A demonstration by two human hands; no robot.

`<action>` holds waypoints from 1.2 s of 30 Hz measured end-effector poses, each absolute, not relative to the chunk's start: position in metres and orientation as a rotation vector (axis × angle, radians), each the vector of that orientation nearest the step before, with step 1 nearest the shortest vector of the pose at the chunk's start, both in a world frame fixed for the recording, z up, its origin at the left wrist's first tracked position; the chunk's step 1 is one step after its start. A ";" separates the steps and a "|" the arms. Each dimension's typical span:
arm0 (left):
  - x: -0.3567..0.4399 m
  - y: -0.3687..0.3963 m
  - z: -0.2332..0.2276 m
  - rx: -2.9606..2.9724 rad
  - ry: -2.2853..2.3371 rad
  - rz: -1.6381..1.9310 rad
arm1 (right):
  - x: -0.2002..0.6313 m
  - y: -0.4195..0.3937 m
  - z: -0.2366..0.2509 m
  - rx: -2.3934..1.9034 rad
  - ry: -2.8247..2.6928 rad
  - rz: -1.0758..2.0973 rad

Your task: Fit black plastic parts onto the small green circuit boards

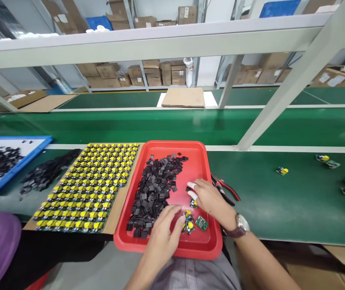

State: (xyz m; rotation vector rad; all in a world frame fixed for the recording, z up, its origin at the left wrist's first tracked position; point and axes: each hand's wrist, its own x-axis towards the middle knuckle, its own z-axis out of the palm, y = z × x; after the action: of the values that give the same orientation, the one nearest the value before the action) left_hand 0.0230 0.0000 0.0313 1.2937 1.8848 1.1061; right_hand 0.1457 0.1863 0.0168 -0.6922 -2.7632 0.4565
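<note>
My left hand (pixel 163 231) and right hand (pixel 210 199) pinch small green circuit boards (pixel 194 222) between fingertips over the red tray (pixel 204 245); they look light, stiff and fragile, best gripped by the edges.

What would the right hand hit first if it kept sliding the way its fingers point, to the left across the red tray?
Probably the heap of black parts. The right hand points left over the red tray, with only a bare strip of tray floor between its capped fingertips and the heap's edge. Height above the tray is unclear.
</note>
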 end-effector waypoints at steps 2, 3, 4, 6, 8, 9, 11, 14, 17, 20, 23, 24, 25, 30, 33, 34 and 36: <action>0.016 -0.008 0.034 1.303 1.893 1.071 | 0.134 0.191 0.018 -0.695 -2.799 0.464; 0.014 -0.012 0.035 1.314 1.895 1.051 | 0.130 0.192 0.017 -0.691 -2.813 0.474; 0.013 -0.016 0.036 1.336 1.896 1.027 | 0.128 0.193 0.016 -0.687 -2.821 0.485; 0.016 -0.022 0.037 1.394 1.904 0.949 | 0.129 0.193 0.011 -0.682 -2.817 0.509; 0.021 -0.025 0.037 1.425 1.928 0.839 | 0.135 0.192 0.003 -0.680 -2.789 0.528; 0.023 -0.025 0.037 1.431 1.941 0.778 | 0.140 0.191 0.000 -0.675 -2.760 0.541; 0.026 -0.022 0.036 1.443 1.960 0.671 | 0.152 0.189 -0.006 -0.646 -2.660 0.605; 0.024 -0.018 0.036 1.469 1.950 0.607 | 0.173 0.180 -0.004 -0.578 -2.379 0.857; 0.018 -0.017 0.039 1.435 1.943 0.746 | 0.191 0.165 0.008 -0.559 -2.223 0.978; 0.011 -0.017 0.043 1.114 1.798 1.132 | 0.199 0.146 0.023 -0.595 -2.079 1.117; 0.004 -0.014 0.046 0.612 1.344 1.441 | 0.196 0.128 0.031 -0.656 -1.858 1.234; 0.003 -0.012 0.048 0.496 1.220 1.486 | 0.194 0.123 0.032 -0.678 -1.783 1.253; 0.003 -0.010 0.049 0.420 1.137 1.514 | 0.191 0.118 0.032 -0.687 -1.721 1.274; 0.009 -0.002 0.056 0.355 1.023 1.540 | 0.178 0.104 0.032 -0.640 -1.579 1.421; 0.014 0.000 0.058 0.404 1.036 1.521 | 0.175 0.104 0.035 -0.582 -1.589 1.430; 0.015 0.001 0.058 0.424 1.046 1.511 | 0.175 0.105 0.036 -0.564 -1.592 1.433; 0.017 0.002 0.058 0.468 1.067 1.488 | 0.176 0.107 0.037 -0.545 -1.581 1.454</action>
State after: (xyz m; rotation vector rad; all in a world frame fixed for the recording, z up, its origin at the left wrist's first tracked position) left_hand 0.0172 0.0016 0.0577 0.4679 1.0670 1.4881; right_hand 0.1757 0.1070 0.0373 -0.5447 -1.5810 1.4538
